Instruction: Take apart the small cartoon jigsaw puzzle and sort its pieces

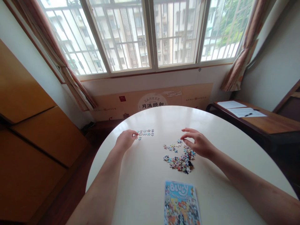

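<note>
My left hand (126, 139) is at the left of the white round table, thumb and forefinger closed at the edge of a small grid of jigsaw puzzle pieces (148, 134). The piece between those fingertips is mostly hidden. My right hand (198, 143) hovers over the far right side of a loose heap of puzzle pieces (181, 163). Its thumb and forefinger come together at a bluish puzzle piece (179, 141), with the other fingers stretched out. A few scattered pieces (170, 147) lie between that piece and the heap.
A blue picture sheet (181, 203) marked "BLUEY" lies near me on the white table (140, 187). To the right stands a wooden side table (276, 122) with papers (246, 112) and a dark pen. Windows and a printed panel (105, 103) are beyond; wooden cabinets (42, 134) stand left.
</note>
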Available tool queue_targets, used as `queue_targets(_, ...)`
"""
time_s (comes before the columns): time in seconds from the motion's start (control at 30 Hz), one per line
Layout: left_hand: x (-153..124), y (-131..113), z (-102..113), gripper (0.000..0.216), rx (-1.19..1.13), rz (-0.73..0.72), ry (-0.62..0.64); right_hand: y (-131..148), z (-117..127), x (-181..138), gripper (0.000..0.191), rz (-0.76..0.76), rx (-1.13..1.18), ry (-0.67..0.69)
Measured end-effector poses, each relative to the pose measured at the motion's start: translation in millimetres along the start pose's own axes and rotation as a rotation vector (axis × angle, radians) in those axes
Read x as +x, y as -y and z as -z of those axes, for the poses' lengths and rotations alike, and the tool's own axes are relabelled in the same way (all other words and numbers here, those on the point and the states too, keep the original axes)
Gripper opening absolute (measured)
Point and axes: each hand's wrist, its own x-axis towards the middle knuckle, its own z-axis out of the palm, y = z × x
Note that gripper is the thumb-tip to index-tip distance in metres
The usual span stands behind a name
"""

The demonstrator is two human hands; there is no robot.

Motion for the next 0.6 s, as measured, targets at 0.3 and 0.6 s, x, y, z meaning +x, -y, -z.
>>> queue_targets(0.3, -1.2, -4.1, -4.4, 0.026, -0.005, -0.058, 0.093, 1.7, 1.0, 0.0, 0.018, -0.009, 0.015, 0.004)
queue_targets(0.6, -1.5, -4.4, -3.8, 0.025, -0.02, -0.051, 0.077, 1.2, -0.1, 0.1, 0.018, 0.003, 0.007, 0.002)
